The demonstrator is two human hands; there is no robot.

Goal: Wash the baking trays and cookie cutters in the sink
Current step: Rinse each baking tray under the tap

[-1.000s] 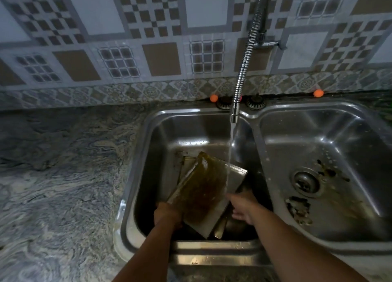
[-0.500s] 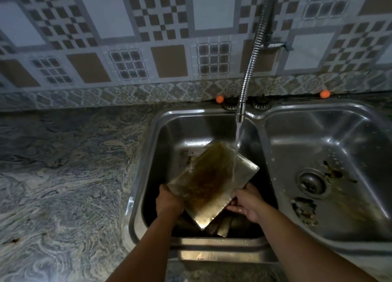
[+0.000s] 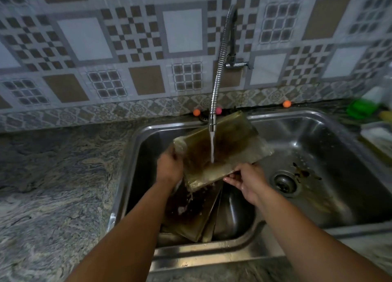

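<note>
- A marbled stone countertop point(image 3: 53, 186) fills the left side, under a patterned tile wall point(image 3: 84, 48).
- The left hand point(image 3: 170, 168) grips the left edge of a stained baking tray point(image 3: 229, 152), fingers curled round it.
- The tray is held tilted above the left sink basin point(image 3: 137, 165), its far corner reaching over the divider.
- A flexible coiled faucet point(image 3: 220, 65) pours a stream of water point(image 3: 212, 148) onto the tray's middle.
- More stained baking trays point(image 3: 195, 216) lean stacked in the basin below.
- The right hand point(image 3: 247, 181) holds the tray's near edge; its fingers reach under the tray.
- The right sink basin point(image 3: 339, 154) shows a drain point(image 3: 284, 183) and dark stains.
- A green object point(image 3: 360, 109) sits blurred at far right.
</note>
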